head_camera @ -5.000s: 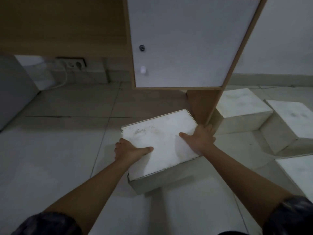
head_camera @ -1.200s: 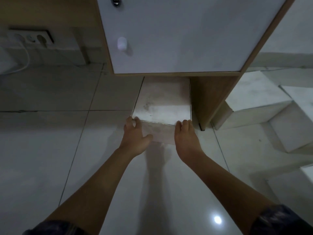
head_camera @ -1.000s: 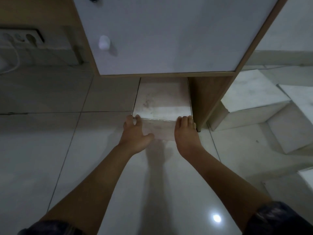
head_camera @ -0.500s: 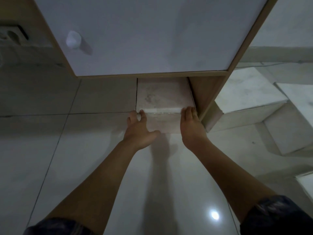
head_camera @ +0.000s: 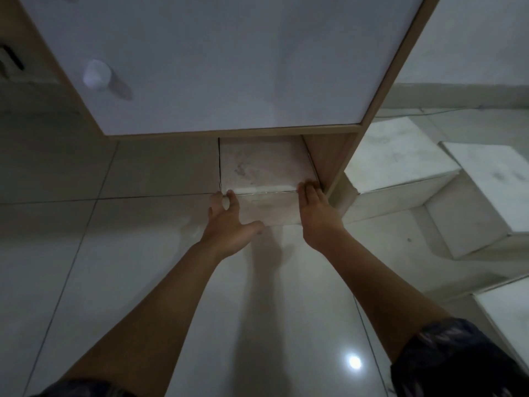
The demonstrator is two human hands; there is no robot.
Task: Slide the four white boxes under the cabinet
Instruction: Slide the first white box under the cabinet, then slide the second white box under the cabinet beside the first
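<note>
One white box (head_camera: 262, 170) sits on the floor, partly under the white-doored cabinet (head_camera: 229, 61), its right side against the cabinet's wooden side panel (head_camera: 329, 159). My left hand (head_camera: 229, 224) presses flat on the box's front left corner, fingers spread. My right hand (head_camera: 317, 216) lies flat on its front right, fingertips at the top edge. Neither hand grips it. Three more white boxes lie right of the cabinet: one (head_camera: 398, 156) beside the panel, one (head_camera: 492, 179) further right, one (head_camera: 509, 313) at the lower right edge.
Pale glossy floor tiles (head_camera: 114, 267) stretch left of the box, with open space under the cabinet's left part. A round knob (head_camera: 96, 74) sticks out of the door. A dark wall socket (head_camera: 11, 61) shows at the far left.
Both hands have pushed the box further back under the cabinet. My view has moved closer and lower, so the cabinet door fills more of the frame.
</note>
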